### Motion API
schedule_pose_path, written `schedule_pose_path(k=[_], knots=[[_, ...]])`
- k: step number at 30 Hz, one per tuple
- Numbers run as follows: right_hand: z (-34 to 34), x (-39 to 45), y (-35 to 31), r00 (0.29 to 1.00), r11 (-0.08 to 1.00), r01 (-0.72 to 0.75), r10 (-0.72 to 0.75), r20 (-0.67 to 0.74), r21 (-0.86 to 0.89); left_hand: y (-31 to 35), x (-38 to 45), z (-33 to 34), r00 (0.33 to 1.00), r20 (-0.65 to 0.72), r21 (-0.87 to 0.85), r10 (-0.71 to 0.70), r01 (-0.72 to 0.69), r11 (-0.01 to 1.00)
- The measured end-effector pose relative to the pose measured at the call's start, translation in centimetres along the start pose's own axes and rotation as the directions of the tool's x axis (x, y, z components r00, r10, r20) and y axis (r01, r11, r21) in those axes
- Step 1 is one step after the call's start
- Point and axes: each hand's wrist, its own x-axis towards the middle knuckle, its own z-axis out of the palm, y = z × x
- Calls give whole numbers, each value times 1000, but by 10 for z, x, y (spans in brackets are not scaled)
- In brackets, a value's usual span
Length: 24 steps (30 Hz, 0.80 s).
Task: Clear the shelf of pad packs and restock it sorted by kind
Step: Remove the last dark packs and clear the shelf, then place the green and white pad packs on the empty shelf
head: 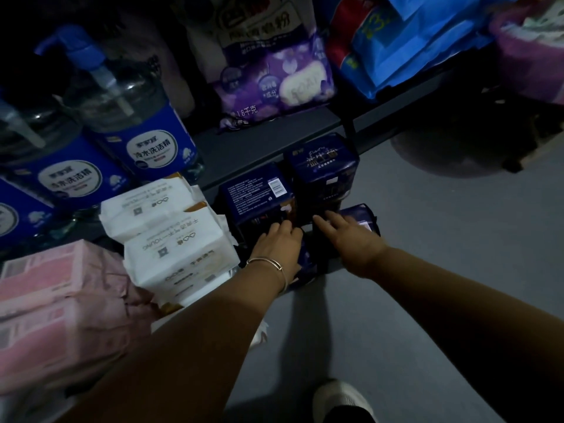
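Note:
Pad packs lie in groups along the low dark shelf [244,148]. Pink packs [58,303] lie at the left, white packs [171,236] in the middle, dark blue packs [259,196] at the right end. One dark blue pack [323,161] stands upright beside them. My left hand [279,244], with a bangle on the wrist, rests on the front of the dark blue stack, fingers bent over its top edge. My right hand [351,236] reaches in with straight fingers and touches a dark blue pack [363,218] at the shelf's right edge.
Large pump bottles with blue labels [134,129] stand at the back left. A purple soap powder bag [274,77] and blue plastic bags [406,47] fill the shelf behind. Grey floor [442,270] lies to the right. My shoe [338,398] shows at the bottom.

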Motion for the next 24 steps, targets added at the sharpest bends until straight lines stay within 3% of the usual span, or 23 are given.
schedule_pose_path(k=[2,6,16,24], knots=[[2,-2,-5,996,997,6,-12,87,75,-1,-3,-3,1000,7,-16,1,-1,1000],[-6,-5,-6,994,995,26,-36,102,95,-3,-12,-11,1000,-16,-57,24,-25,998],[-62,-8,-38,984,987,94,-73,-160,130,-13,-50,-80,986,-134,-183,95,-119,976],[-130,-21,-78,955,984,118,-76,-288,131,-71,-103,-136,967,-256,-192,4,-55,980]])
